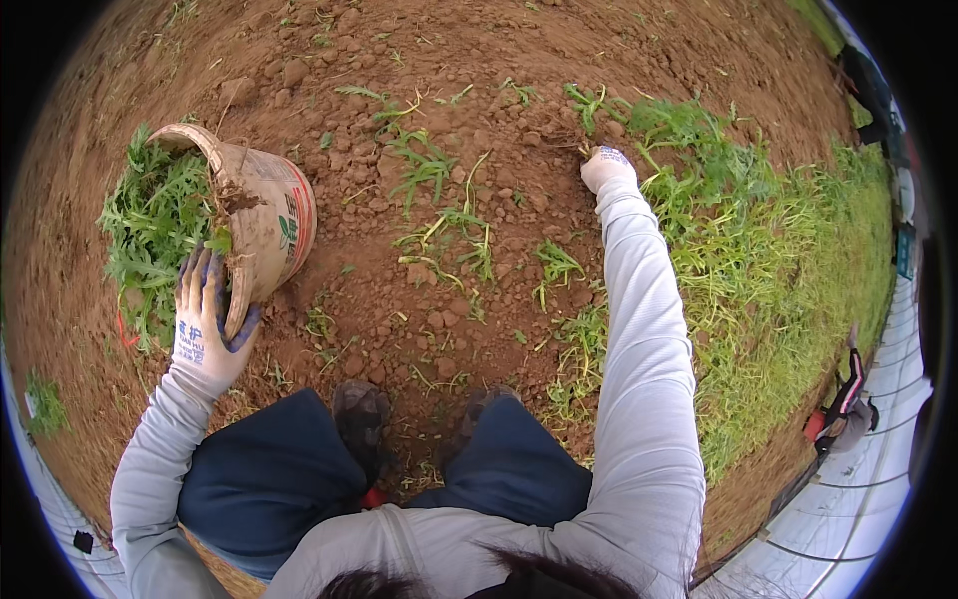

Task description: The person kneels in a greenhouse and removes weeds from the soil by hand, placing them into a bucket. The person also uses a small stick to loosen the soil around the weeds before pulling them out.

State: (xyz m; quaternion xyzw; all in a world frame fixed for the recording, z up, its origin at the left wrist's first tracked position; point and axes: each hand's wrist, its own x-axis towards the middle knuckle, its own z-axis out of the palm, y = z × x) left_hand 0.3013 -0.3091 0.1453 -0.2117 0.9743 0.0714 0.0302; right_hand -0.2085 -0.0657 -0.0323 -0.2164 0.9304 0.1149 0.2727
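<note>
A dirty plastic bucket (262,217) with printed writing lies tipped on the soil to the left, its mouth facing left. Jagged leafy greens (157,210) fill the mouth and spill out. My left hand (206,326), in a white glove with dark-stained fingers, grips the bucket's near rim, thumb outside and fingers against the greens. My right hand (610,168), also gloved, reaches far forward to the ground with its fingers curled. It is beside a leafy plant (591,108) and some roots or dry stems; its fingertips are hidden, so any hold is unclear.
Loose greens (426,165) lie scattered on the cloddy brown soil (359,254) before me. A dense bed of greens (748,262) spreads along the right. My shoes (361,412) stand close by. Another person (842,419) crouches at the far right near pale plastic sheeting (846,517).
</note>
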